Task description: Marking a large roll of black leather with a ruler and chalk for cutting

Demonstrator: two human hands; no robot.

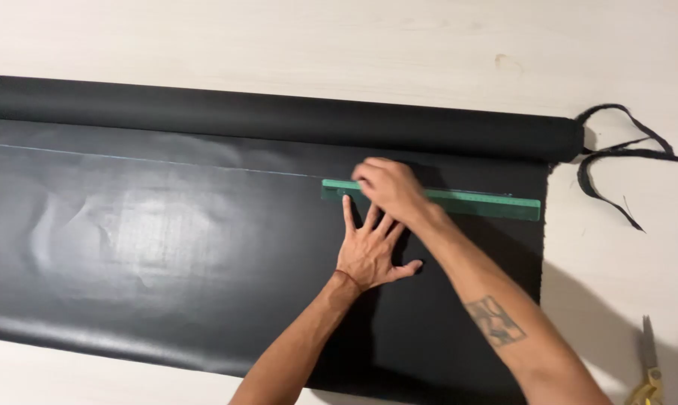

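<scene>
The sheet (166, 247) is black with a dull grey sheen, and a thin pale line runs across its upper part. The roll (279, 116) is matt black too. The ruler (459, 201) is green. The table (354, 45) is off-white with a faint wood grain. The scraps (616, 154) are black. The scissors (649, 375) have yellow handles. A dark tattoo (495, 321) marks one forearm.

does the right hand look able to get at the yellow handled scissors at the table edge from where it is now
Probably yes. The right hand rests on the green plastic ruler, and only black sheet material and bare pale table lie between it and the yellow-handled scissors.
</scene>
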